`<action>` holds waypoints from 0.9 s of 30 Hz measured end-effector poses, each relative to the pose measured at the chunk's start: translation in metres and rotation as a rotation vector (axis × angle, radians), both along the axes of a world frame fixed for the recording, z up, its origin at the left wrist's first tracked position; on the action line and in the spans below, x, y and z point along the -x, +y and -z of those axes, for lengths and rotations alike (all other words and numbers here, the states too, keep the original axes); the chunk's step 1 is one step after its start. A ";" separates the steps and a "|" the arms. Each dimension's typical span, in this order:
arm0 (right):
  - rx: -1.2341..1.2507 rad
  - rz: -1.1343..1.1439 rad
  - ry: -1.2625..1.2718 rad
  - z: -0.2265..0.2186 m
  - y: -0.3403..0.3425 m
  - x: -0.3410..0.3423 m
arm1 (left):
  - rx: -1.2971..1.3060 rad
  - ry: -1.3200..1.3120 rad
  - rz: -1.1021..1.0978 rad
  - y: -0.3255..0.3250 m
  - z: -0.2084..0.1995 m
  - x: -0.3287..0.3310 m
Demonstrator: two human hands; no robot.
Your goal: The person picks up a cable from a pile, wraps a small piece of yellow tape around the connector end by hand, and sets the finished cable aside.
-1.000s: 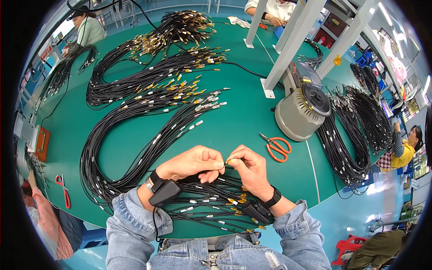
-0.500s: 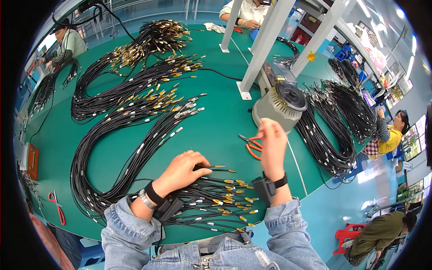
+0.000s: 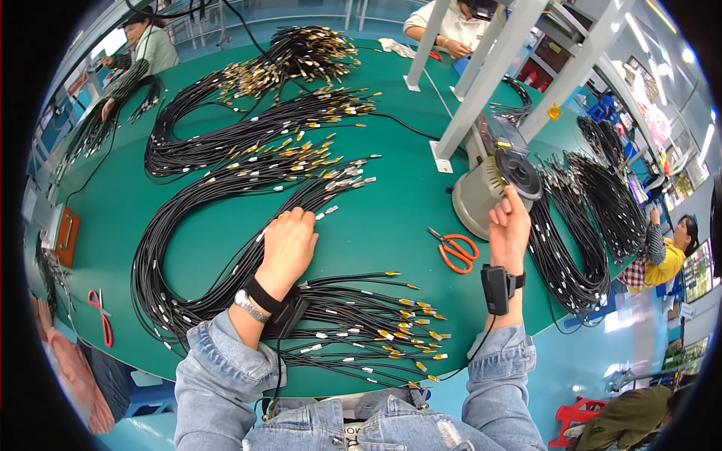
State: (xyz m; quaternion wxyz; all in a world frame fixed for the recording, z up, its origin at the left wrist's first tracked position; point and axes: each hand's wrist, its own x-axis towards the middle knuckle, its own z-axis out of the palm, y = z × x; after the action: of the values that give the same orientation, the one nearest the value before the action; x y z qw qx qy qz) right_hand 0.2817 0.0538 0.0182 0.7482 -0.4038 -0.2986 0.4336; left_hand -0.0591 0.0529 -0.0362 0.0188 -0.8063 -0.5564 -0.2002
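My left hand (image 3: 289, 244) lies palm down with curled fingers over the edge of a long curved bundle of black cables (image 3: 177, 225). Its fingertips are hidden, so what they grip cannot be made out. My right hand (image 3: 511, 225) is raised at a grey machine (image 3: 474, 199) with a black reel (image 3: 519, 174). The index fingertip is up at the reel's lower edge, the other fingers are bent, and anything in them is too small to name. Nearer me, another cable bundle (image 3: 361, 327) fans out, its ends bearing yellow and white tags.
Orange-handled cutters (image 3: 456, 252) lie left of the machine, and red scissors (image 3: 100, 318) at the table's left. More cable bundles (image 3: 248, 124) lie farther back; others (image 3: 571, 233) are right of the machine. Grey metal posts (image 3: 481, 86) rise from the green table (image 3: 391, 203). Co-workers sit around.
My left hand has moved off the near fanned bundle, up and left to the curved bundle. My right hand has gone right to the machine's reel. The whole view has shifted somewhat.
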 end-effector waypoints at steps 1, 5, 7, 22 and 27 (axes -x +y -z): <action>-0.046 -0.025 0.028 -0.003 -0.002 0.003 | 0.002 0.002 -0.012 0.001 0.002 0.000; -0.223 -0.166 0.032 -0.025 -0.019 0.028 | 0.083 -0.032 -0.073 0.001 0.003 -0.001; -0.194 -0.221 0.031 -0.016 -0.021 0.039 | 0.026 -0.028 -0.093 0.002 0.003 -0.001; 0.106 -0.623 -0.072 0.020 -0.036 0.096 | -0.055 -0.120 -0.014 0.010 0.001 -0.003; 0.131 -0.662 -0.085 0.022 -0.035 0.097 | -0.050 -0.092 0.026 0.015 0.005 -0.006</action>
State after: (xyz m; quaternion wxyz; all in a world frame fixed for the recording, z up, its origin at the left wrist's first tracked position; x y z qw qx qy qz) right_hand 0.1845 0.0186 -0.0039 0.5260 -0.3498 -0.4158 0.6543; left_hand -0.0532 0.0681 -0.0408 0.0107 -0.8027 -0.5409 -0.2510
